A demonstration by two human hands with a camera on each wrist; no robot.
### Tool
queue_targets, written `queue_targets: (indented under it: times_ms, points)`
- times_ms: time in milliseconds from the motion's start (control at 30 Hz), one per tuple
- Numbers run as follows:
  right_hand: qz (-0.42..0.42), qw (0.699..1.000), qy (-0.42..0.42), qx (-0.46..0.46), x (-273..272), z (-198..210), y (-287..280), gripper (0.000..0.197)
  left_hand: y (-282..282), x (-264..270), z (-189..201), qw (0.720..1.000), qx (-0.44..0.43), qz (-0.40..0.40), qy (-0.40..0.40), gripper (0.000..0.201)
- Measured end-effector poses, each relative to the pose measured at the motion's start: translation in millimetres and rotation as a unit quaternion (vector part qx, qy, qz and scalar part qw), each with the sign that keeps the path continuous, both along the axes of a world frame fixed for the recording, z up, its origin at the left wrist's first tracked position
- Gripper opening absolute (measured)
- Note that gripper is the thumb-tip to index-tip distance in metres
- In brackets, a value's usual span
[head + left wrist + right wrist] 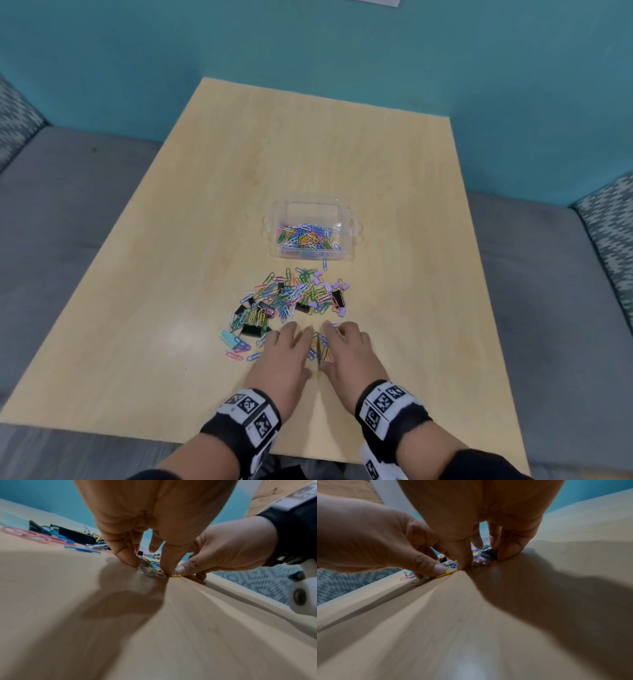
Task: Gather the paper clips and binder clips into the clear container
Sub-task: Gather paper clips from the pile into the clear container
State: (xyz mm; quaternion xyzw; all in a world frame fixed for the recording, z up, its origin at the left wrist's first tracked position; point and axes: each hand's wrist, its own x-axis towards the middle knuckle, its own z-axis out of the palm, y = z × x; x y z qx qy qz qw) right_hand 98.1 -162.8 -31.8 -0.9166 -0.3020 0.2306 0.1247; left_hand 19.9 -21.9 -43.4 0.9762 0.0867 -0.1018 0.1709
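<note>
A clear container stands mid-table with several coloured paper clips inside. In front of it lies a loose pile of paper clips mixed with black binder clips and small lilac ones. At the pile's near edge my left hand and right hand sit side by side, fingertips on the table. Each hand's fingers curl round a small heap of clips. A yellow clip lies between the two thumbs. The palms hide what is under them.
The light wood table has bare surface behind and beside the container. A grey bench seat wraps around it, with patterned cushions at the sides and a teal wall behind. A light blue binder clip lies at the pile's left.
</note>
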Motion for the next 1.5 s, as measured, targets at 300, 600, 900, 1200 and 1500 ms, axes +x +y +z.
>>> queue_targets:
  times_ms: [300, 600, 900, 1200, 1500]
  points:
    - [0.061, 0.998, -0.003, -0.017, 16.4, 0.6, 23.7, 0.039, 9.4, 25.1, -1.3, 0.999, -0.029, -0.002, 0.042, 0.029]
    - [0.097, 0.995, -0.008, -0.026, 22.2, -1.1, 23.2, 0.038, 12.1, 29.5, 0.6, 0.997, -0.017, -0.038, 0.059, 0.036]
    - [-0.010, 0.998, 0.061, -0.004, 39.7, 5.1, 20.1, 0.021, 18.5, 36.7, 4.5, 0.996, -0.058, 0.028, 0.066, 0.023]
    - [-0.249, 0.901, 0.319, 0.156, 95.4, 34.2, 25.9, 0.023, 55.0, 68.2, 46.3, 0.912, -0.339, 0.223, 0.059, 0.017]
    - [-0.279, 0.898, 0.223, 0.259, 188.3, 72.8, 104.6, 0.018, 104.4, 178.1, 82.1, 0.931, -0.279, 0.224, -0.067, 0.014]
